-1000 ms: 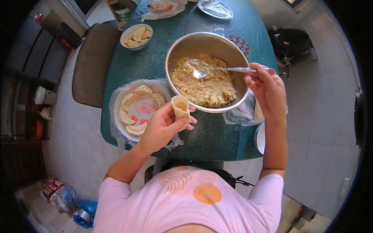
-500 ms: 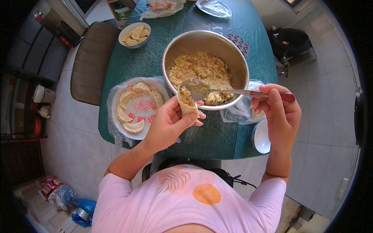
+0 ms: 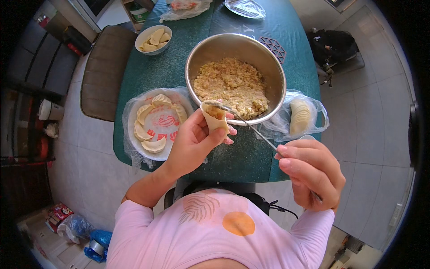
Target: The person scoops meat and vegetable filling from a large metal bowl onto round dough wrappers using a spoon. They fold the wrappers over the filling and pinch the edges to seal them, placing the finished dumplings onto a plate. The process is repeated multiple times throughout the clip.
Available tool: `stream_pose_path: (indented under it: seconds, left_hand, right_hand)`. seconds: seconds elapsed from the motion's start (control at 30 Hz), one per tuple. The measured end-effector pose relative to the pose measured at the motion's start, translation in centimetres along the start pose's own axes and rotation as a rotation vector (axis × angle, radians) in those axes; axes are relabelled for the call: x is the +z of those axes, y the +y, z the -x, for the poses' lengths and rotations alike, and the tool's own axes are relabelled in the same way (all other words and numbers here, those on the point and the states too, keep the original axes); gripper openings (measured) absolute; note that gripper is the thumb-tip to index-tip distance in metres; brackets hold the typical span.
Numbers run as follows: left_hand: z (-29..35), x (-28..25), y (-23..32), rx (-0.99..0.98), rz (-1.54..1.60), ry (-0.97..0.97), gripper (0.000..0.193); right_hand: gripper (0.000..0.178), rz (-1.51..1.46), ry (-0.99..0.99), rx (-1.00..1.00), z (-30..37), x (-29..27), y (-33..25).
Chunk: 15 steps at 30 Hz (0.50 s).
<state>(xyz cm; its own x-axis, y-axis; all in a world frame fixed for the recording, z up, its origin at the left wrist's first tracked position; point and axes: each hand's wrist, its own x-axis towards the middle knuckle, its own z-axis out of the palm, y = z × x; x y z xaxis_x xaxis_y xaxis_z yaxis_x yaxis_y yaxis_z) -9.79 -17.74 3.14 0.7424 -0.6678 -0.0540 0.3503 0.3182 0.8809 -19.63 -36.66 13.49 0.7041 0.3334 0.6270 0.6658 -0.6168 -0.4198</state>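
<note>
My left hand [image 3: 192, 143] is closed round a folded dumpling wrapper [image 3: 215, 121] with filling in its upper opening. My right hand [image 3: 313, 172] grips the handle of a metal spoon [image 3: 260, 132], held slanting up to the left. The spoon's bowl lies at the mouth of the wrapper, seen edge-on. Just beyond both hands stands a large steel bowl [image 3: 278, 89] of minced filling [image 3: 230, 83]. A plastic-lined white plate [image 3: 166, 150], left of my left hand, carries several folded dumplings [image 3: 153, 145] round its rim.
Past my right hand, a stack of round wrappers [image 3: 299, 117] lies in a clear plastic bag [image 3: 320, 121]. A white bowl [image 3: 307, 137] is mostly hidden by that hand. A bowl of dough pieces [image 3: 154, 39], a lattice trivet [image 3: 273, 48] and a covered plate [image 3: 245, 9] sit farther back.
My right hand has come down and nearer, tilting the spoon steeply. The spoon's bowl has turned edge-on at the wrapper's opening. My left hand has barely moved.
</note>
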Motion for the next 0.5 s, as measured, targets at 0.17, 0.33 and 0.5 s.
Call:
stream_pose_path:
  seconds: [0.17,0.33,0.5]
  left_hand:
    - [0.0,0.0,-0.1,0.010,-0.008,-0.005,0.035]
    - [-0.1,-0.1,-0.4,0.040,0.014,0.017,0.036]
    - [-0.1,-0.5,-0.7,0.039,0.008,0.014,0.038]
  right_hand:
    - [0.020,0.062,-0.046,-0.049,0.2,0.3,-0.5]
    - [0.020,0.037,0.018,0.007,0.3,0.3,-0.6]
    - [0.021,0.069,0.178,0.331,0.4,0.0,-0.1]
